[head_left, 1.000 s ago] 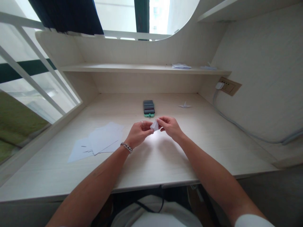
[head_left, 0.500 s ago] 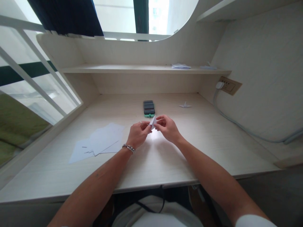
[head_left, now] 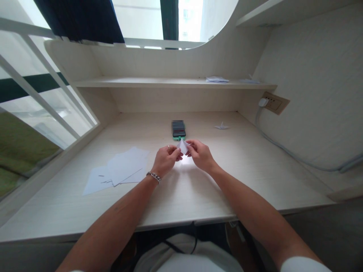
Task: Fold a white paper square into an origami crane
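A small folded white paper (head_left: 183,147) is held up between my two hands over the middle of the desk. My left hand (head_left: 166,158), with a ring and a chain bracelet, pinches its left side. On its right side, the thumb and fingers of my right hand (head_left: 200,153) are closed on it. Just beyond the paper lies a dark phone (head_left: 178,129) with a green edge. A folded paper crane (head_left: 222,126) sits farther back on the right.
White paper sheets (head_left: 127,166) with thin strips lie on the desk (head_left: 181,204) at the left. Folded papers (head_left: 217,79) rest on the shelf (head_left: 159,83). A white plug with a grey cable (head_left: 283,148) is in the wall socket (head_left: 276,102).
The folded paper has turned and now shows a wider, spread face between my fingers. My right fingers have shifted slightly along its right side.
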Demonstrator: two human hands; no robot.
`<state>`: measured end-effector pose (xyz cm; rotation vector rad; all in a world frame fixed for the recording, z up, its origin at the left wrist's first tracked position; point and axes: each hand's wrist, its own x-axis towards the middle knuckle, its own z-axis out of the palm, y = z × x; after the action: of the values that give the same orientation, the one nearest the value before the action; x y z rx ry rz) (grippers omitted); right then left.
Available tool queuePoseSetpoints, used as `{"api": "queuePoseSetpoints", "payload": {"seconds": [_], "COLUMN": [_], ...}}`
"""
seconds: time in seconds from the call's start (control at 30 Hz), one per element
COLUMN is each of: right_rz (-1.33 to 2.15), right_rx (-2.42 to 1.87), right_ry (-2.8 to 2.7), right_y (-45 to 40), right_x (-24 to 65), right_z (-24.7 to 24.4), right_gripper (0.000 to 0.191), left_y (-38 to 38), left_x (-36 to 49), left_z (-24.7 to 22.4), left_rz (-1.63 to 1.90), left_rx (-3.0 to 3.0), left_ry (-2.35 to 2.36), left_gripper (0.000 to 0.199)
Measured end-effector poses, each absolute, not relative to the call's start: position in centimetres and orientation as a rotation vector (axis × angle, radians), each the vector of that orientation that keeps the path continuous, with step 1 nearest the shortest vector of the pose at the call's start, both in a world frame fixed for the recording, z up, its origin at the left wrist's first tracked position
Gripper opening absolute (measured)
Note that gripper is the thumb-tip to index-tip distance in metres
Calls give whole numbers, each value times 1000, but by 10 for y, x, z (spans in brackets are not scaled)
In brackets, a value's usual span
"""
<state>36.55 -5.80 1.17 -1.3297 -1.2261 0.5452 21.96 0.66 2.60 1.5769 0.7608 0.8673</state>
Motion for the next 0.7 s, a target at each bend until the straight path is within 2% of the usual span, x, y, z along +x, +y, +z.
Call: {"api": "queuePoseSetpoints", "payload": {"seconds": [0.2,0.3,0.47,0.7], "right_rz": [965,1021,723,267], "right_rx": [-1255,-1262,-1344,-1529], "right_ry": [-983,-929,-994,-1236], "right_y": [-59,-60,-58,-63], "right_x": [366,368,370,370], "right_z": [23,26,19,21], "right_gripper": [21,20,26,19], "left_y": [10,10,7,4], "left_x": [220,219,218,218], "left_z": [25,27,27,30], "left_rz": [880,850,808,744], "left_rx": [1393,1362,1393,1402], "left_ry": [770,741,727,688], "left_gripper": [28,29,31,33]}}
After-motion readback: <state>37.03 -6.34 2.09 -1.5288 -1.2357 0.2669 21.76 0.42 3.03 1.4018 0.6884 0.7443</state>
